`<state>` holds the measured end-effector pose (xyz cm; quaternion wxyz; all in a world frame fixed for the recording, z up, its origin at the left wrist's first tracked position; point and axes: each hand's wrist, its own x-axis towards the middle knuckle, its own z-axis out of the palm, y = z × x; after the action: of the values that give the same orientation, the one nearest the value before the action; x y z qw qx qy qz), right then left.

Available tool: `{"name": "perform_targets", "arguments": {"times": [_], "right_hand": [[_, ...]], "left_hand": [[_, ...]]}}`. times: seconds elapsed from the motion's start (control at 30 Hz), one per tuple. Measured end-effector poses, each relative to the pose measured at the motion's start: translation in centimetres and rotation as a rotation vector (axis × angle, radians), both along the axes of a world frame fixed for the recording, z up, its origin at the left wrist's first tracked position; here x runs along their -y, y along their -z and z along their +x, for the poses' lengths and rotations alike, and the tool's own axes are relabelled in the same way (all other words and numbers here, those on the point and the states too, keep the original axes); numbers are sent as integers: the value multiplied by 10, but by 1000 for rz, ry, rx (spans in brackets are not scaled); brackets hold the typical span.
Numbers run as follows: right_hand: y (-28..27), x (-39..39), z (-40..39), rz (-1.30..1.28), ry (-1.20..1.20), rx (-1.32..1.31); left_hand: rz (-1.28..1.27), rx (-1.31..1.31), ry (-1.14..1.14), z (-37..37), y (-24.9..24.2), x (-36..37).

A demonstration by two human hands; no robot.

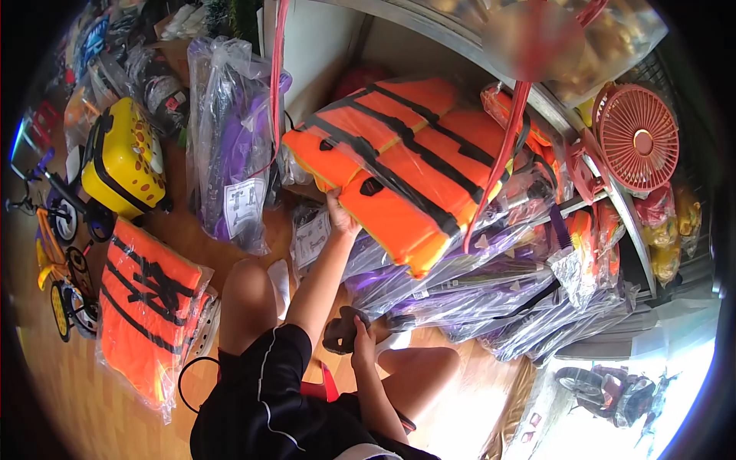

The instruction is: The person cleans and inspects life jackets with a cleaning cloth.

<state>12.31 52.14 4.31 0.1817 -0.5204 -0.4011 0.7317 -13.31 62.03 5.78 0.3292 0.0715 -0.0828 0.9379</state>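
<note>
My left hand (341, 215) grips the lower edge of an orange life vest (414, 169) with black straps and yellow trim, in clear plastic. The vest is raised in front of me, tilted, over a pile of wrapped goods. In my right hand (364, 345), close to my knee, is a dark grey curved object (341, 331); I cannot tell what kind it is. On the floor to my left lies a second life vest (149, 307), bagged in plastic, its black straps crossing the orange panels.
Plastic-wrapped purple scooters (491, 287) are piled to the right, and another wrapped purple item (241, 153) stands ahead. At left are a yellow suitcase (126, 157) and a small bicycle (65, 261). A red fan (636, 138) sits by a metal rack. Red straps (498, 161) hang down.
</note>
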Motion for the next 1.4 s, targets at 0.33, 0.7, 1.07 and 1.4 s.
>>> {"name": "perform_targets", "arguments": {"times": [0.33, 0.7, 1.07, 1.4], "right_hand": [[1, -6, 10, 98, 0, 28], [3, -5, 34, 62, 134, -97], [-51, -34, 72, -142, 248, -755], [-203, -18, 99, 211, 232, -812]], "left_hand": [[73, -5, -48, 73, -4, 73], [-26, -113, 17, 85, -35, 197], [-124, -156, -66, 162, -61, 413], [-116, -116, -118, 62, -98, 334]]}}
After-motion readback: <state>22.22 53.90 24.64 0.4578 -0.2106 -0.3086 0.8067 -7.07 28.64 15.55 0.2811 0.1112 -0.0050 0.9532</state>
